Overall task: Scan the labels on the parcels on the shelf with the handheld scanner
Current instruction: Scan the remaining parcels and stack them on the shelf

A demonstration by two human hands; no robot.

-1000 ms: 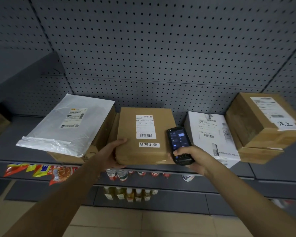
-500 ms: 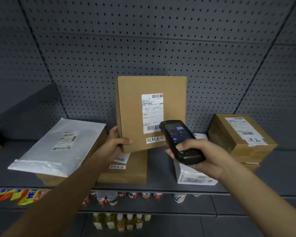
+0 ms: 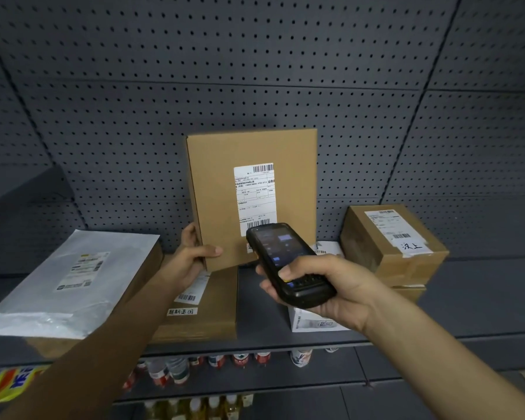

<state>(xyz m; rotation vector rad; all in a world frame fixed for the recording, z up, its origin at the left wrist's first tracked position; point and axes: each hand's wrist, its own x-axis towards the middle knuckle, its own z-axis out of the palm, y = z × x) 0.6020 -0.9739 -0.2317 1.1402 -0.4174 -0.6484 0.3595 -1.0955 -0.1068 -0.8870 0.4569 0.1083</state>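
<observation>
At frame centre, the left hand (image 3: 194, 256) is pinching a flat brown cardboard parcel (image 3: 252, 195) upright; the right hand (image 3: 325, 286) is gripping a black handheld scanner (image 3: 288, 265), whose tip is overlapping the white label's (image 3: 255, 198) lower barcode, risking a misread.

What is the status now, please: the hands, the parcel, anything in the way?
Left hand holds flat brown parcel upright, label facing out. Right hand grips scanner, aimed at label. Scanner top covers label's lower edge.
</observation>
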